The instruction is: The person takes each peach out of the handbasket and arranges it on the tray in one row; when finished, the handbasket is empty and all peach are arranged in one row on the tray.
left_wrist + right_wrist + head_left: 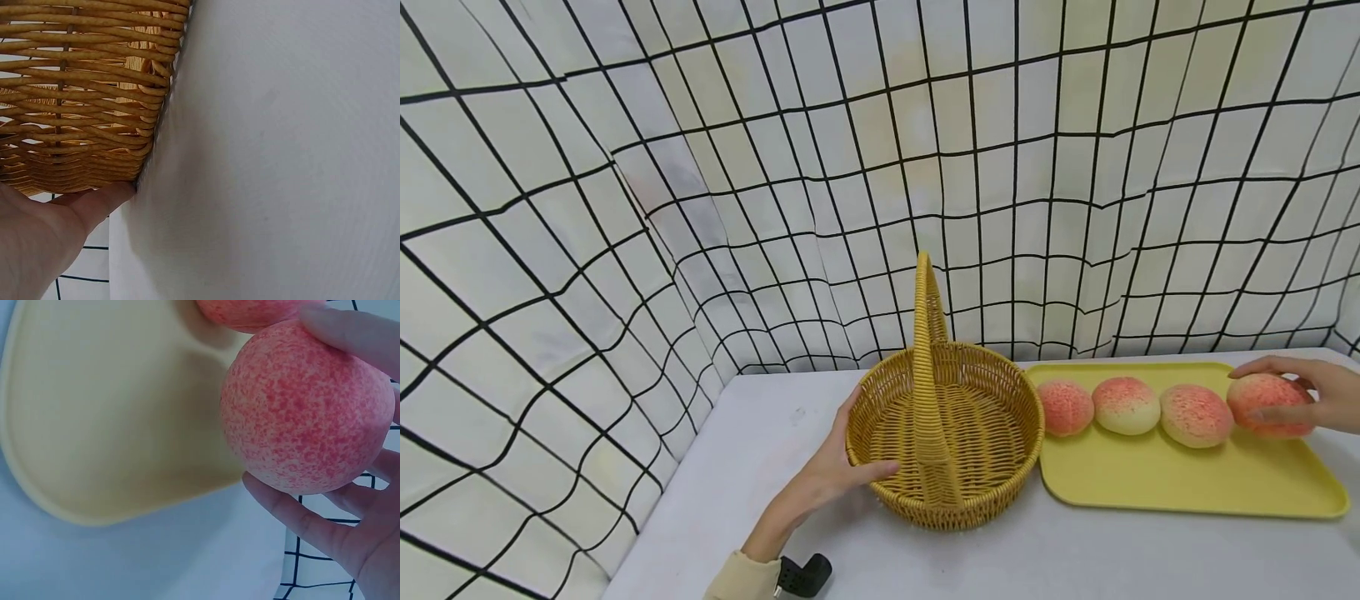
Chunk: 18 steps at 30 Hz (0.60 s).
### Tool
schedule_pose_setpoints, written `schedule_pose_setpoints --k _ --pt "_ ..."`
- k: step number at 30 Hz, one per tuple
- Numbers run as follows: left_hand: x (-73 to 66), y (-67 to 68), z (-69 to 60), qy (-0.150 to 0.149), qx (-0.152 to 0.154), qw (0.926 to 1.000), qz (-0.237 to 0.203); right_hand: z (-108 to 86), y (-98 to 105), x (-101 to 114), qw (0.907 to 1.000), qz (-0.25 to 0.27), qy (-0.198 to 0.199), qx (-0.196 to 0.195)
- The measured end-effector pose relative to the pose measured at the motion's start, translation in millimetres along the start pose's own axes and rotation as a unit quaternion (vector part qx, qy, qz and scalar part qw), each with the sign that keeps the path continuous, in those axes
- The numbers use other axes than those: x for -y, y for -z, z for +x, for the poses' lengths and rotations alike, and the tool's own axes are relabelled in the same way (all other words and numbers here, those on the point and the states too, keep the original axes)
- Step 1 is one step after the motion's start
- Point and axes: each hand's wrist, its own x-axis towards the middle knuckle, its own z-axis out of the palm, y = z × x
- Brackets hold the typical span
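My left hand (831, 471) holds the left side of a round wicker basket (951, 515) with a tall arched handle. Its thumb lies over the rim and the other fingers are outside, against the woven wall (94, 106). At the right end of a yellow tray (1187, 492), my right hand (1330, 392) grips a pink-red peach (1255, 398) between thumb and fingers. In the right wrist view the fingers curve around this peach (306, 412), which hides part of them. The inside of the basket shows only bare weave.
Other peaches stand in a row along the tray's back half: a red one (1066, 408), a pale yellow-pink one (1126, 407) and a pink one (1197, 415). The tray's left edge adjoins the basket. White cloth (925, 150) with a black grid hangs behind the white table (1000, 567).
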Motion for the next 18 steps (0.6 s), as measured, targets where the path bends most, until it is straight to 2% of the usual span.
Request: schedule_pose_setpoints --k 2,4,7,14,18 --pt "-0.1 -0.1 0.4 -0.002 0.001 1.0 -0.001 -1.5 -6.0 -2.0 0.9999 0.013 0.008 -0.007" --pt "0.0 -0.2 0.3 -0.003 0.001 1.0 -0.002 -3.0 -8.8 -3.4 0.9997 0.02 0.016 0.002" --pt "0.2 -0.9 0.5 -0.004 0.002 1.0 -0.003 -4.8 -8.8 -3.6 0.9992 0.029 0.004 0.026" --pt "0.2 -0.3 0.2 -0.006 0.004 0.9999 -0.009 -6.3 -4.2 1.1 0.9996 0.001 0.008 0.026" --pt "0.9 0.1 0.4 -0.002 0.004 1.0 -0.006 -7.3 -1.2 4.4 0.9991 -0.002 0.003 0.042"
